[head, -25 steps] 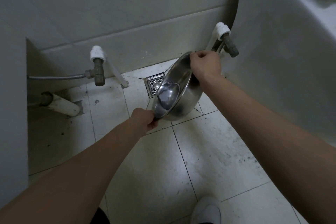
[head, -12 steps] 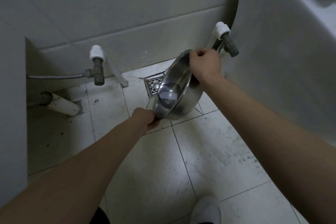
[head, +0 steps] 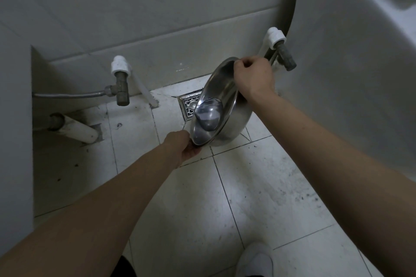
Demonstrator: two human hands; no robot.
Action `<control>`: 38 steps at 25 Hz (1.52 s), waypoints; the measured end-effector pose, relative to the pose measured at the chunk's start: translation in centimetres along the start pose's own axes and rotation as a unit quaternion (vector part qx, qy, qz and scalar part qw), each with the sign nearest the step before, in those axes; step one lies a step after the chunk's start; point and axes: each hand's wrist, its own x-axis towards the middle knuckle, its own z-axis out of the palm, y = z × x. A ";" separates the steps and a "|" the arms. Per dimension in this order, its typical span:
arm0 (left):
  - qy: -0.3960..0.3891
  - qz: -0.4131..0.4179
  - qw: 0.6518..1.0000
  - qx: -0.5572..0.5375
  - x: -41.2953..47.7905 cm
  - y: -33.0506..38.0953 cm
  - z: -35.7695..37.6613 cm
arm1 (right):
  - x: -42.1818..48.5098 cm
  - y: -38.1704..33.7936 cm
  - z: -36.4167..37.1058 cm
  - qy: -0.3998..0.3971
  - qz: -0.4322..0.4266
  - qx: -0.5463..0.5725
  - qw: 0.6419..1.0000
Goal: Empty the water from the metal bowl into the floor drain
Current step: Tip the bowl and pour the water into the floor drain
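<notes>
Both hands grip the metal bowl (head: pixel 221 105) rim, tilted over the floor drain (head: pixel 188 104).

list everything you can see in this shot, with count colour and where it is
metal bowl: 1, silver, tipped steeply over the drain, held at both rims
floor drain: 1, metal grate, in the floor by the wall, partly hidden by the bowl
valves: 2, grey with white caps, one left of the drain, one at upper right
hose: 1, silver, runs left from the left valve
white pipe: 1, low at left, slanting to the floor
floor tiles: white, stained
basin: 1, white, at right
shoe: 1, white, bottom edge
left hand: grips the near rim
right hand: grips the far rim
</notes>
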 end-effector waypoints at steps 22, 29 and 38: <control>-0.002 -0.005 1.000 0.023 -0.6 0.1 0.4 | -0.5 -1.2 -0.1 0.001 -0.011 -0.035 0.999; -0.004 -0.001 1.000 0.030 -0.5 0.0 0.4 | -0.6 -1.2 0.0 0.004 -0.017 -0.037 0.999; -0.013 -0.016 1.000 0.022 -0.6 0.0 0.3 | -0.6 -1.4 -0.1 -0.001 -0.021 -0.050 0.999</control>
